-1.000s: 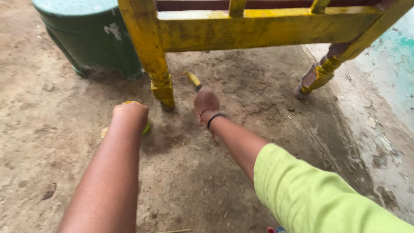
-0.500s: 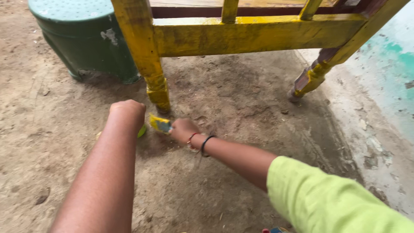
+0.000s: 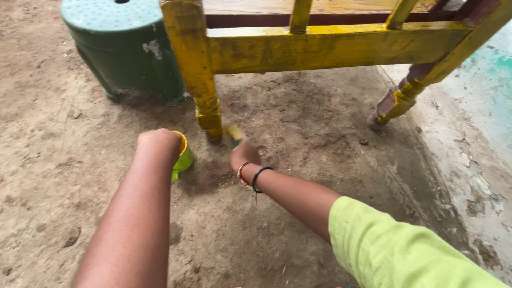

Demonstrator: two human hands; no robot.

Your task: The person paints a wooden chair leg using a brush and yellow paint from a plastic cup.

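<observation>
My left hand (image 3: 159,141) is closed around the rim of a small green cup (image 3: 183,158) with yellow paint, resting on the dirt floor. My right hand (image 3: 245,154), with a black and a red band at the wrist, grips a paintbrush (image 3: 233,133) whose yellow-smeared end is blurred and points up toward the foot of the yellow-painted wooden leg (image 3: 208,112). The leg belongs to a wooden frame (image 3: 330,45) coated in yellow across the top of the view. My right sleeve is light green.
A green plastic stool (image 3: 125,45) stands on the floor behind the leg at the upper left. A second leg (image 3: 393,104), part yellow and part bare reddish wood, stands at the right near a pale concrete strip and a turquoise wall (image 3: 490,80).
My right hand has moved the brush from low beside the cup up toward the foot of the leg. The cup shows more from behind my left hand. The view shifted slightly.
</observation>
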